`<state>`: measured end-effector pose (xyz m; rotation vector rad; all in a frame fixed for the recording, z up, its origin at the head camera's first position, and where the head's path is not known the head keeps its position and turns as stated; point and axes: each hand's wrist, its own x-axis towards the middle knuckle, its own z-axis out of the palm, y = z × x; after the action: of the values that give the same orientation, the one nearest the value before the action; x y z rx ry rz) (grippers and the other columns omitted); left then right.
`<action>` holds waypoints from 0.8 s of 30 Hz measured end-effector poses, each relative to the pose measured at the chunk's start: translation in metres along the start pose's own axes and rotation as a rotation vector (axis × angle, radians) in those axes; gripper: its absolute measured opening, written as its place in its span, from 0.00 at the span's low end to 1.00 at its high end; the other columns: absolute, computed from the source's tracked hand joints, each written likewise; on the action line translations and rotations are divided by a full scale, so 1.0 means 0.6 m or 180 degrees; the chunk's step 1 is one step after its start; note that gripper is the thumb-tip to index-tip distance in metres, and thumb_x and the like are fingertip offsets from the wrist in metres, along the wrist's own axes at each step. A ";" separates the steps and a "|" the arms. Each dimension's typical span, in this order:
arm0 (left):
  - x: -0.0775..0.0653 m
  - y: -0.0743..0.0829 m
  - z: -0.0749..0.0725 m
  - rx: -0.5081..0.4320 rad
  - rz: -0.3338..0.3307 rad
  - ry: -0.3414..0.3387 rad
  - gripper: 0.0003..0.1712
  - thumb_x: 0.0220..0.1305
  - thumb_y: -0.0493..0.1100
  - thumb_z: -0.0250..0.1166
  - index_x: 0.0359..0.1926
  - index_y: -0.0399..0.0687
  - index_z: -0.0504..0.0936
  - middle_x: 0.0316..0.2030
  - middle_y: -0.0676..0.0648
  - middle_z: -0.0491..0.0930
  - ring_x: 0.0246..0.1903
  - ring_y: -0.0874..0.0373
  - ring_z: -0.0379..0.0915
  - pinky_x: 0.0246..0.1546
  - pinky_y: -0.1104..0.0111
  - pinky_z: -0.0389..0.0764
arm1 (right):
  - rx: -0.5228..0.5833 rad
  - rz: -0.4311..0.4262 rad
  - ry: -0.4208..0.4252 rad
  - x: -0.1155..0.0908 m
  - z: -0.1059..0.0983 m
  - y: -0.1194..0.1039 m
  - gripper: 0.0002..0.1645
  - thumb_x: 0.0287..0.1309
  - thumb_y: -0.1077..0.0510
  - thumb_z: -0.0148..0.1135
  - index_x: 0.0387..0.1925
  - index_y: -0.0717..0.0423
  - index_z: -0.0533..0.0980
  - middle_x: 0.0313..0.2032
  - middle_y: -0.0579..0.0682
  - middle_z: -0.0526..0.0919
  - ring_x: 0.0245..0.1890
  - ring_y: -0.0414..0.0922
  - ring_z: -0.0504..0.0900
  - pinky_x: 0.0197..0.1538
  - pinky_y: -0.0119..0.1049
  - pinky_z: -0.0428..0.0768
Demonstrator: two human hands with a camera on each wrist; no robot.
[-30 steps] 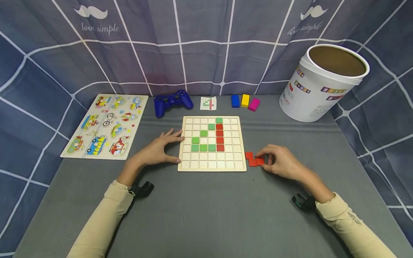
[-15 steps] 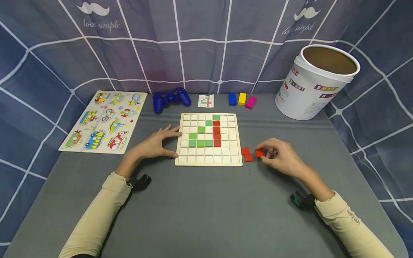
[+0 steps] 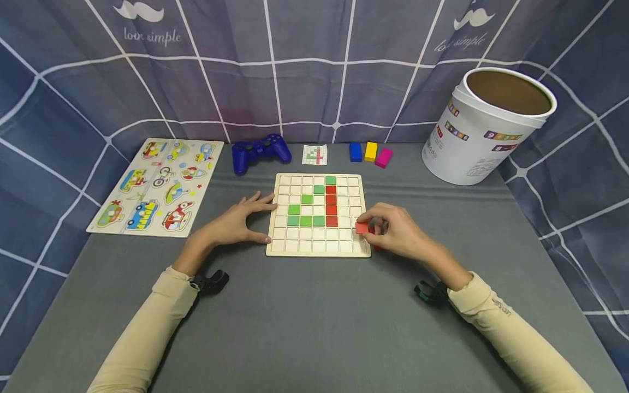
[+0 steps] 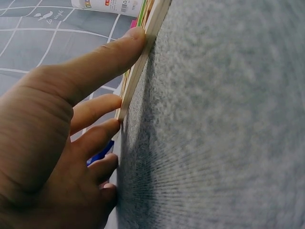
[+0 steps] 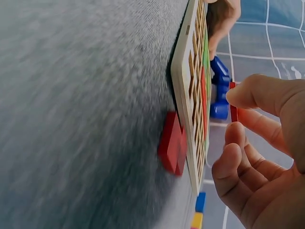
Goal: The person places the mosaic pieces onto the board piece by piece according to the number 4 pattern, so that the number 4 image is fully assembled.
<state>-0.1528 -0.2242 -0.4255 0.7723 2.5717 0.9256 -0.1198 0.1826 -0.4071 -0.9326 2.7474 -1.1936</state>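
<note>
A pale wooden grid board [image 3: 312, 247] lies mid-table, with green square tiles [image 3: 306, 220] and a column of red square tiles [image 3: 331, 209] set in its cells. My left hand [image 3: 228, 222] rests at its left edge, thumb and fingers spread; the left wrist view has the thumb tip on the board's side. Between thumb and forefinger, my right hand [image 3: 404, 233] pinches a red tile [image 3: 361, 228] above the board's right edge. Loose red tiles [image 5: 170, 145] lie on the table beside that edge, mostly hidden by the hand in the head view.
Behind the board are a small pattern card [image 3: 315, 155], a blue game controller [image 3: 260, 153] and blue, yellow and pink blocks [image 3: 371, 152]. A vehicle puzzle board [image 3: 157, 188] lies at left. At back right stands a white bucket [image 3: 484, 134].
My right hand has picked up a red tile from beside the board and carried it left to the board's right edge. The left hand has stayed at the left edge.
</note>
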 end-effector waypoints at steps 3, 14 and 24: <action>0.000 0.000 -0.001 -0.0002 0.0026 0.0013 0.50 0.50 0.56 0.79 0.72 0.51 0.69 0.78 0.53 0.50 0.77 0.45 0.34 0.73 0.44 0.32 | 0.0016 -0.0041 -0.0055 0.017 0.009 -0.002 0.18 0.46 0.67 0.74 0.42 0.53 0.85 0.30 0.48 0.80 0.24 0.41 0.75 0.27 0.33 0.73; -0.004 -0.002 0.001 -0.0053 0.0047 0.0083 0.50 0.49 0.54 0.80 0.72 0.51 0.70 0.78 0.52 0.51 0.77 0.45 0.34 0.73 0.45 0.32 | -0.0124 -0.0290 -0.0353 0.062 0.051 -0.004 0.15 0.49 0.62 0.75 0.42 0.53 0.86 0.27 0.45 0.79 0.24 0.39 0.75 0.31 0.36 0.73; 0.002 -0.002 0.004 -0.0051 0.0029 0.0040 0.51 0.49 0.53 0.81 0.73 0.52 0.69 0.78 0.53 0.50 0.77 0.45 0.33 0.73 0.44 0.32 | -0.0241 -0.0352 -0.0470 0.081 0.069 -0.008 0.11 0.48 0.62 0.74 0.37 0.53 0.85 0.26 0.44 0.79 0.22 0.39 0.74 0.29 0.34 0.73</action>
<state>-0.1531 -0.2231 -0.4286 0.7770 2.5705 0.9557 -0.1480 0.1268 -0.4224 -1.1447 2.6722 -0.9953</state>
